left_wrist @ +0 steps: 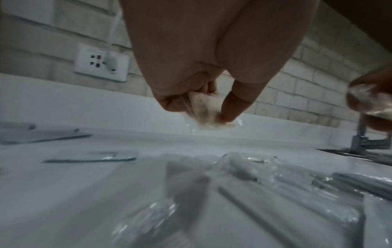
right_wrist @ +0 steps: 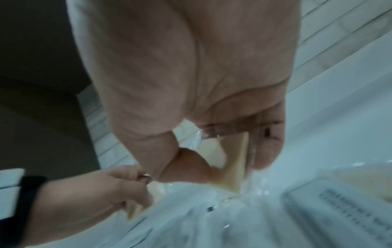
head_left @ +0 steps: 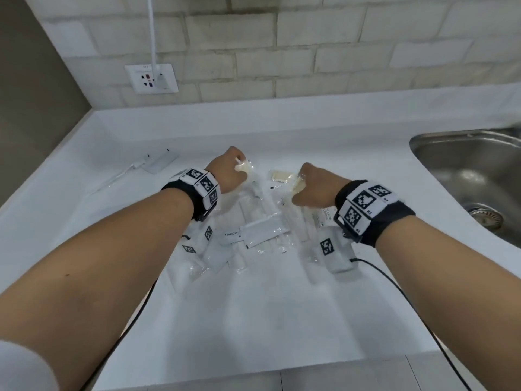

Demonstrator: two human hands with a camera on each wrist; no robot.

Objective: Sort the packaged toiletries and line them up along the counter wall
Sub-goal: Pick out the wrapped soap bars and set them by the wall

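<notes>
Left hand (head_left: 229, 172) pinches a cream packet in clear wrap (left_wrist: 204, 109) between thumb and fingers, lifted off the white counter (head_left: 253, 306). Right hand (head_left: 315, 187) grips a second cream packet (right_wrist: 235, 161), also wrapped, just above the pile of packaged toiletries (head_left: 262, 221) mid-counter, well short of the tiled wall (head_left: 310, 52). Another cream packet (head_left: 280, 176) lies between the hands. Sink (head_left: 473, 176) to the right.

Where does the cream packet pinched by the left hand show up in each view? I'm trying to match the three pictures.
Head: cream packet left of centre, at the left hand's fingertips, above the pile.
Left wrist: centre, pinched between thumb and fingers.
Right wrist: lower left, blurred, at the left hand's fingertips.
Shared landmark: the tiled wall.
</notes>
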